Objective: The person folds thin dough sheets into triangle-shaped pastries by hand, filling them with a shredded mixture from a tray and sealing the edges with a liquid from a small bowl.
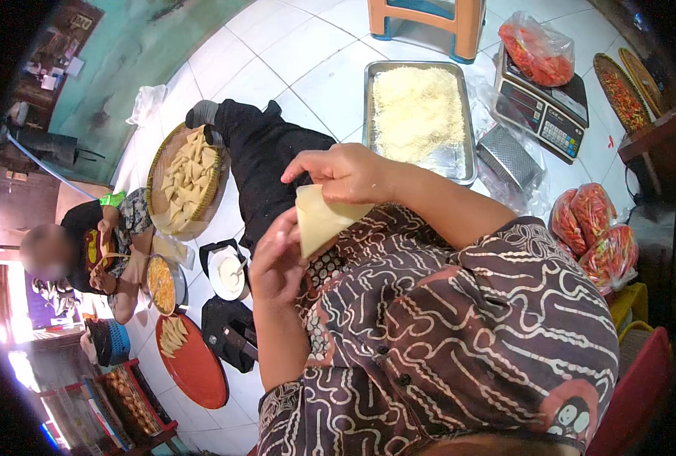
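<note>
A thin pale dough wrapper (324, 219), folded into a triangular pocket, is held between both hands over the lap. My left hand (278, 256) grips its left side, some fingers hidden behind it. From above, my right hand (352, 174) pinches its upper edge with bent fingers, the index finger pointing out to the left. Left of the hands, a white bowl (227, 275) holds a white paste and a spoon. Beyond the black-clad leg, a round woven tray (219, 196) is heaped with folded triangular pastries (190, 171).
A metal tray (470, 122) of pale shreds, a box grater (509, 157) and a digital scale (543, 117) bearing a bag of red chillies (535, 54) stand on the tiles. At left, another person (101, 245) handles a strip near a bowl of orange-yellow filling (161, 283) and a red tray (195, 370).
</note>
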`<state>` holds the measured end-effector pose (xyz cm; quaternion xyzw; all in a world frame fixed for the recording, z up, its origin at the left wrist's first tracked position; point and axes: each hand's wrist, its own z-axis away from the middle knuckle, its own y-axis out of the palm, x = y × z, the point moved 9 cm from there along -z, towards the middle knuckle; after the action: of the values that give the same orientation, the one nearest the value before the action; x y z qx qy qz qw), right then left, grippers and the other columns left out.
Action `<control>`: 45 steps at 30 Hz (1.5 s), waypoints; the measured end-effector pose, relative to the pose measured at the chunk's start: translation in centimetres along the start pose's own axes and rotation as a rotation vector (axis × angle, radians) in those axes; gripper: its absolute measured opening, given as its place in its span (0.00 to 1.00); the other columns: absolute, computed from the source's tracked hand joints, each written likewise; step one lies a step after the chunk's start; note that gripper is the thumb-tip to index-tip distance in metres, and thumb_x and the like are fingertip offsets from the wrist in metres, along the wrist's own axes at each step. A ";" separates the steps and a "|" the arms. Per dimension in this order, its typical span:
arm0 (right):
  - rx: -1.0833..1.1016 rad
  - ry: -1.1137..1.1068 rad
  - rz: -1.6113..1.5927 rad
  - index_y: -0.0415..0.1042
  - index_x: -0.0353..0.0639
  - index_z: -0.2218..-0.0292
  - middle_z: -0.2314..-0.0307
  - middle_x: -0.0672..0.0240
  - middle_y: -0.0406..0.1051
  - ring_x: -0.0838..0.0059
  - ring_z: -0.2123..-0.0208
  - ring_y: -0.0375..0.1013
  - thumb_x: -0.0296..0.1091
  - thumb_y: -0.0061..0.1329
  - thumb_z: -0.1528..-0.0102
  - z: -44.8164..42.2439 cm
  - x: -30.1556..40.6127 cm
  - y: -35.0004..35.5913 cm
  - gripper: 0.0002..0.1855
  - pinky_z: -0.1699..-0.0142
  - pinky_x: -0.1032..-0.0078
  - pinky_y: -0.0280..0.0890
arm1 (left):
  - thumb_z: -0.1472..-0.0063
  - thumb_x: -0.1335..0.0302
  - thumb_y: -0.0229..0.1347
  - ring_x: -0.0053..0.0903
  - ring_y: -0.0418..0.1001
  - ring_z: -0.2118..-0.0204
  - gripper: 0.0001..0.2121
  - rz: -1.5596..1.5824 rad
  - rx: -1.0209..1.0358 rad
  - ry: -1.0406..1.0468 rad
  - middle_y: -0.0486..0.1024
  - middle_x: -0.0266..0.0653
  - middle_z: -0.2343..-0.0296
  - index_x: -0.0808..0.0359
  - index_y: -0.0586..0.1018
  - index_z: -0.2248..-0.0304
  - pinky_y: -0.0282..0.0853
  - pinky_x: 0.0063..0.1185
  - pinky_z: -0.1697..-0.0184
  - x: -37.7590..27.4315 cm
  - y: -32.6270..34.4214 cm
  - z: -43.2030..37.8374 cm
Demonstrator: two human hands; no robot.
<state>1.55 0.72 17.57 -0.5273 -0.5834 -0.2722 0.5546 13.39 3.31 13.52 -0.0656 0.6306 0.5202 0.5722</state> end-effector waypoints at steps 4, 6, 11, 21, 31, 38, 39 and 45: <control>0.010 -0.001 0.364 0.66 0.47 0.60 0.81 0.64 0.67 0.67 0.76 0.68 0.29 0.42 0.61 -0.6 -0.1 0.4 0.21 0.71 0.73 0.61 | 0.53 0.69 0.52 0.39 0.66 0.56 0.31 -0.102 0.038 -0.138 0.64 0.50 0.58 0.74 0.56 0.51 0.62 0.33 0.52 2.6 1.5 -1.8; -0.017 0.018 0.395 0.67 0.47 0.60 0.80 0.65 0.67 0.68 0.76 0.68 0.30 0.43 0.59 -0.5 -1.4 -0.7 0.20 0.71 0.74 0.61 | 0.55 0.76 0.54 0.40 0.66 0.57 0.31 -0.013 0.016 -0.217 0.64 0.51 0.58 0.72 0.56 0.51 0.61 0.34 0.52 4.1 1.5 -2.8; -0.246 0.125 0.286 0.70 0.44 0.69 0.74 0.64 0.70 0.70 0.69 0.69 0.41 0.41 0.51 1.2 -12.9 -9.1 0.12 0.64 0.76 0.62 | 0.53 0.75 0.53 0.46 0.66 0.57 0.30 0.215 0.086 -0.178 0.63 0.53 0.57 0.71 0.55 0.50 0.62 0.39 0.53 3.8 1.8 -3.9; 0.222 0.243 1.097 0.74 0.57 0.73 0.71 0.75 0.68 0.70 0.62 0.62 0.37 0.45 0.62 5.4 -26.9 -3.2 0.11 0.59 0.71 0.56 | 0.53 0.72 0.52 0.47 0.65 0.56 0.31 0.247 0.059 -0.140 0.62 0.53 0.56 0.70 0.54 0.49 0.60 0.39 0.52 2.8 0.8 -6.2; 0.099 0.107 1.199 0.71 0.47 0.81 0.78 0.72 0.68 0.72 0.66 0.63 0.33 0.44 0.63 12.9 -23.5 -8.9 0.04 0.58 0.69 0.55 | 0.52 0.75 0.52 0.39 0.68 0.61 0.28 0.241 0.056 -0.146 0.65 0.49 0.60 0.69 0.57 0.51 0.65 0.34 0.57 2.3 0.3 -8.7; -0.501 0.511 0.765 0.72 0.44 0.73 0.76 0.65 0.67 0.62 0.68 0.65 0.30 0.45 0.58 16.1 -25.6 -15.6 0.07 0.63 0.71 0.61 | 0.51 0.81 0.50 0.34 0.68 0.63 0.22 0.289 0.072 -0.165 0.65 0.47 0.62 0.69 0.60 0.55 0.65 0.33 0.55 3.8 3.8 -15.7; -0.486 0.413 0.720 0.71 0.48 0.71 0.69 0.64 0.67 0.62 0.64 0.65 0.33 0.44 0.59 14.9 -25.0 -14.3 0.10 0.62 0.70 0.62 | 0.51 0.81 0.50 0.33 0.68 0.65 0.20 0.303 0.077 -0.184 0.66 0.46 0.64 0.70 0.62 0.56 0.64 0.34 0.55 4.6 4.3 -16.8; -0.198 0.538 0.946 0.69 0.45 0.77 0.74 0.61 0.64 0.60 0.68 0.65 0.29 0.45 0.61 14.3 -26.0 -9.1 0.05 0.65 0.68 0.62 | 0.50 0.83 0.49 0.31 0.70 0.68 0.15 0.326 0.085 -0.272 0.69 0.43 0.68 0.67 0.66 0.60 0.65 0.34 0.56 11.0 4.3 -21.2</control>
<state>-16.44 2.76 -7.68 -0.6933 -0.0923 -0.1719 0.6937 -7.04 -4.62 3.17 0.1325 0.5711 0.5829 0.5626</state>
